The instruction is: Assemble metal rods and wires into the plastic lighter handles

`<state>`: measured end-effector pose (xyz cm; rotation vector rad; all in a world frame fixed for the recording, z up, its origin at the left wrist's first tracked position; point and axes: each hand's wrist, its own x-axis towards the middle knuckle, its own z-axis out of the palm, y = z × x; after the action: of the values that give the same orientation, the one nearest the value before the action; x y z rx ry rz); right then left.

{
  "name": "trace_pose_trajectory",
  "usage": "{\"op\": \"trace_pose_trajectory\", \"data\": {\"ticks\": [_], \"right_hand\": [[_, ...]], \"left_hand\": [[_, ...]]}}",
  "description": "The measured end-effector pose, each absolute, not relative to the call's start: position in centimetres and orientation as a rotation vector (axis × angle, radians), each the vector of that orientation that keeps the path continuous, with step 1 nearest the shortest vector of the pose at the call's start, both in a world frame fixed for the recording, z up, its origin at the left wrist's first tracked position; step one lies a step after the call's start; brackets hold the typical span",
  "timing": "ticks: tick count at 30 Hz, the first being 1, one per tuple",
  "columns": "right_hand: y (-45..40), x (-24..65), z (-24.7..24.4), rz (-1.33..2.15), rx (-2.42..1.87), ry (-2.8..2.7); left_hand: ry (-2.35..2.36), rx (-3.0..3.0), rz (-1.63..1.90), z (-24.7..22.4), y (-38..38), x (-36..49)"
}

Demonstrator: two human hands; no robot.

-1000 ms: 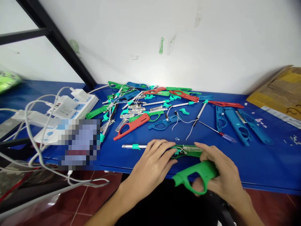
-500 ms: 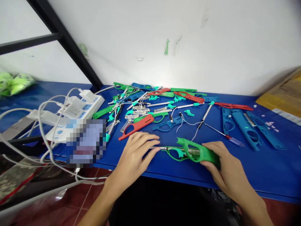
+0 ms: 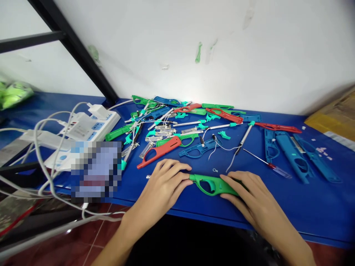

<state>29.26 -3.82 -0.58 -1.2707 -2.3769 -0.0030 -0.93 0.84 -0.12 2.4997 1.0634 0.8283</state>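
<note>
A green lighter body [image 3: 219,184] lies near the front edge of the blue table, its trigger loop facing left. My left hand [image 3: 170,181] is closed around its narrow left end, and a bit of metal tube shows beyond the hand. My right hand [image 3: 244,188] wraps round the wide right end with the fingers over the top. A small ring-like piece [image 3: 215,170] rests just behind the green body. Behind it are a blue half shell [image 3: 200,148] with wires and a red half shell [image 3: 161,151].
Green, blue and red shells, metal tubes and wires lie heaped at the back. A screwdriver [image 3: 274,168] and blue shells [image 3: 294,157] are at the right, near a cardboard box [image 3: 332,111]. At left are a power strip [image 3: 104,127] with cables and a blurred-out phone [image 3: 101,170].
The green cover that my right hand held tilted above the lower half now sits down on it. The small ring-like piece is now visible. The camera view has shifted slightly.
</note>
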Motion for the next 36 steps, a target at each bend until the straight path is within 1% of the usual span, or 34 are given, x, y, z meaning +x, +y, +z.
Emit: {"op": "trace_pose_trajectory", "data": {"ticks": [5,11,14,24,36], "right_hand": [[-4.0,29.4,-0.6,-0.007,-1.273,-2.377],[-3.8,29.3,-0.6,-0.025,-1.255,-2.393],[-3.7,29.2,-0.6,-0.022,-1.261,-2.388],[-4.3,29.2,-0.6,0.143,-1.397,-2.347],[-4.1,29.3,-0.9,0.175,-1.382,-2.304]], "left_hand": [[1.089,2.449,0.815,-0.1,0.9,-1.1],[1.041,2.611,0.815,0.2,0.6,-0.9],[1.042,2.594,0.805,0.0,0.6,-0.8],[1.073,2.574,0.832,0.0,0.7,0.5],[1.081,2.623,0.815,0.0,0.6,0.6]]}}
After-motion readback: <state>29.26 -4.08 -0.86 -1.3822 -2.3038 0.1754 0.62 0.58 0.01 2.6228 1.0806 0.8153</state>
